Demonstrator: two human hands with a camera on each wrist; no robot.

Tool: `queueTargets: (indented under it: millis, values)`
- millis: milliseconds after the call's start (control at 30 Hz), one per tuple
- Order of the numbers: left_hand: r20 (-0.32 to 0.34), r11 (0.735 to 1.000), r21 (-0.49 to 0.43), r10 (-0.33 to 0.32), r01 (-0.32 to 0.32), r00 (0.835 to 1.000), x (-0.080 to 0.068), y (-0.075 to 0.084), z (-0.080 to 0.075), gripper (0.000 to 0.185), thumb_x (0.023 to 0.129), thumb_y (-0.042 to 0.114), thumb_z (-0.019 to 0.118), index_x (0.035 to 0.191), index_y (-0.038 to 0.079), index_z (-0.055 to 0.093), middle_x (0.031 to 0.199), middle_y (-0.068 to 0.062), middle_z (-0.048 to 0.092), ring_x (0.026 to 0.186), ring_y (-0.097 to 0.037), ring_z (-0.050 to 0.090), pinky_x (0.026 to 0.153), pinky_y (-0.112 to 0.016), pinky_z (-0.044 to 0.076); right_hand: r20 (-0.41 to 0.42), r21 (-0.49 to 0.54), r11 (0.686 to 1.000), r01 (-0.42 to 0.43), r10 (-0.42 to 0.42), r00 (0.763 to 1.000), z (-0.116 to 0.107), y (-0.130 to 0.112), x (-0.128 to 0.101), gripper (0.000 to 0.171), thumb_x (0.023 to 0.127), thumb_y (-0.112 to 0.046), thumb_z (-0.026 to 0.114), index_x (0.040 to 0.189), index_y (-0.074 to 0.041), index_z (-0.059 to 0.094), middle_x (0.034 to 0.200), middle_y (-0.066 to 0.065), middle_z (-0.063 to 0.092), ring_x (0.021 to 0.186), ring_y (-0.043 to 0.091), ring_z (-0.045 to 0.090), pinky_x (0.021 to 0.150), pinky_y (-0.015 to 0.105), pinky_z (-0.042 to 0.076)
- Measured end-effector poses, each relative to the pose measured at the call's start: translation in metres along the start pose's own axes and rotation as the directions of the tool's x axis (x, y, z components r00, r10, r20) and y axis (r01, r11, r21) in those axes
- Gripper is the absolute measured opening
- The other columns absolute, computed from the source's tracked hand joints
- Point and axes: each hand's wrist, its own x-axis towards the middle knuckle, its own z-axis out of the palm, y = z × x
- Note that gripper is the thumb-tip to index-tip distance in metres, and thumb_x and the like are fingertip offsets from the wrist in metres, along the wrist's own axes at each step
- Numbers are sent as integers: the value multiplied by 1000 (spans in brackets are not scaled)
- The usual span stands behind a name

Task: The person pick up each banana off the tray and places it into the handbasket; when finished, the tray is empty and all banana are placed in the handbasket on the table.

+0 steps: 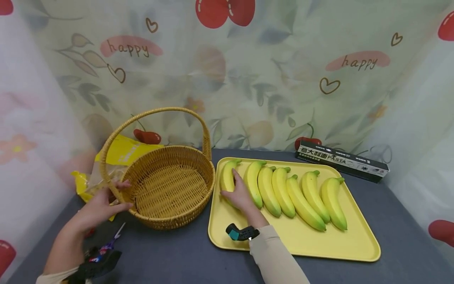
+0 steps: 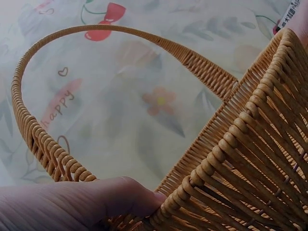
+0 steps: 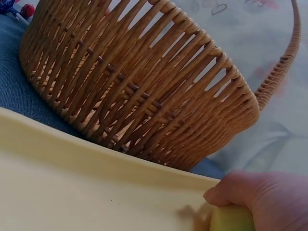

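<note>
A wicker basket [image 1: 170, 221] with a tall arched handle stands on the left, and its woven bottom is bare. My left hand [image 1: 101, 209] grips its left side where the handle meets the rim; the thumb lies along the rim in the left wrist view. To the right, a yellow tray [image 1: 273, 244] bears several bananas [image 1: 267, 191] side by side, stems toward the back. My right hand [image 1: 244, 195] holds the leftmost banana [image 1: 227, 173], thumb on its left side and fingers on its right. In the right wrist view, only one end of that banana shows beneath the hand.
Behind the basket leans a yellow and clear bag [image 1: 124, 152]. A black and white pasta box [image 1: 340, 161] lies behind the tray's right corner. Wrapped lollipops [image 1: 106, 247] are near the left forearm. A printed curtain [image 1: 241, 79] hangs close around the dark table.
</note>
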Motion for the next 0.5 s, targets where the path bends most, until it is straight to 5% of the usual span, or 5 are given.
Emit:
queueTargets:
  millis: [133,233,367,467,500]
  values:
    - [-13,1000,11,-3,3,1000,0,1,1,46,88,20,64,121,-7,45,140,-33,37,127,-46,36,93,-44,44,-18,36,999,-12,13,1000,-2,-4,1,87,75,-4,68,147,-3,20,150,19,29,135,33,33,107,44,36]
    - [-30,1000,18,5,-4,1000,0,1,4,43,88,18,65,118,-7,47,135,-32,43,123,-45,41,93,-53,41,-40,55,997,-45,48,998,-6,-10,0,84,74,-3,67,146,-2,24,151,16,29,132,28,37,90,35,47]
    - [-49,999,35,-9,11,999,0,3,8,41,87,15,64,119,-7,48,129,-30,50,118,-45,46,88,-47,46,-29,100,990,-97,100,995,-15,-24,-5,80,76,-2,68,145,-5,28,152,12,28,85,18,54,58,24,42]
    - [-61,999,39,-25,28,998,-1,4,7,41,87,13,63,120,-7,47,126,-29,50,116,-48,46,84,-42,48,4,135,987,-86,87,996,-21,-35,-9,80,77,-1,68,146,-8,28,147,16,35,66,15,53,54,24,45]
    - [-65,999,42,-31,34,997,-2,4,6,41,87,12,62,120,-7,47,125,-28,51,116,-48,46,83,-42,48,14,140,987,-78,76,997,-22,-39,-11,80,77,-1,68,146,-8,29,147,16,36,74,15,59,56,24,46]
